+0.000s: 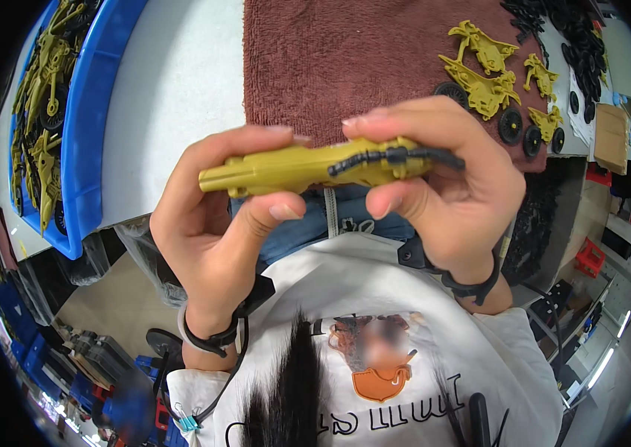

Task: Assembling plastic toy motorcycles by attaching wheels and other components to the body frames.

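Two hands are wrapped around one olive-yellow plastic toy part [308,165], held level in the air just in front of the brown towel [345,52]. The left hand [219,216] is clenched on the plain end, thumb under and fingers over, probably so the piece is kept steady. The right hand [442,179] is pinched on the other end, where a black ribbed strip [397,156] is pressed along the top edge, likely being held down in its seat by the fingertips. On the far right part of the towel, more yellow molded pieces [487,74] and black wheels [513,125] are laid out, seemingly kept within easy reach. Left of the towel, past a strip of bare white table [174,97], a blue bin [84,127] is filled with assembled yellow toys [43,89]. A heap of black parts [569,37] is piled just beyond the towel's right edge. Black straps are worn on both wrists.
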Action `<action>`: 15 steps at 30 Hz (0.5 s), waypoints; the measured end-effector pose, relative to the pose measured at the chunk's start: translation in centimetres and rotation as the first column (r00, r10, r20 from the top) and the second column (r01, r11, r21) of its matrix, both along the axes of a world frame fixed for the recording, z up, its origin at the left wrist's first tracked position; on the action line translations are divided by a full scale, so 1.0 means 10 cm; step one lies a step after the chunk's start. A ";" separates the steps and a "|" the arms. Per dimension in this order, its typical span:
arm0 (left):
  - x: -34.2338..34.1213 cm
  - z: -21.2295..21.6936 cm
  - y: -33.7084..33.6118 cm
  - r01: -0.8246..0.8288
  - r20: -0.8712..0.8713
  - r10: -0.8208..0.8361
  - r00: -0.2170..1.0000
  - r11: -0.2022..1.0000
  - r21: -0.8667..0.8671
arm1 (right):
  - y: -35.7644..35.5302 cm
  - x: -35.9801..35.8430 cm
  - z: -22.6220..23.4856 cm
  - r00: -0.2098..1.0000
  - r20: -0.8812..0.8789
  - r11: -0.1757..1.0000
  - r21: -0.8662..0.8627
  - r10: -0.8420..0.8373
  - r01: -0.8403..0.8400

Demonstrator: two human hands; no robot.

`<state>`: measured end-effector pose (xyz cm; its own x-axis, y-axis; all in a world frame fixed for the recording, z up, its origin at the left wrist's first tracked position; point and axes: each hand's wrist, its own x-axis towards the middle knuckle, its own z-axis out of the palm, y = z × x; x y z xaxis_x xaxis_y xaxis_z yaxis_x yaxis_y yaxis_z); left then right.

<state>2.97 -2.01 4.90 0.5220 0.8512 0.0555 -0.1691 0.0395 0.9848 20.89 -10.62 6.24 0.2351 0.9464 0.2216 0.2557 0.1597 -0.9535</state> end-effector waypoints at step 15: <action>0.04 0.07 0.05 0.063 -0.091 -0.074 0.993 0.991 -0.118 | 0.02 0.00 0.07 0.923 -0.373 0.981 -0.191 -0.094 0.023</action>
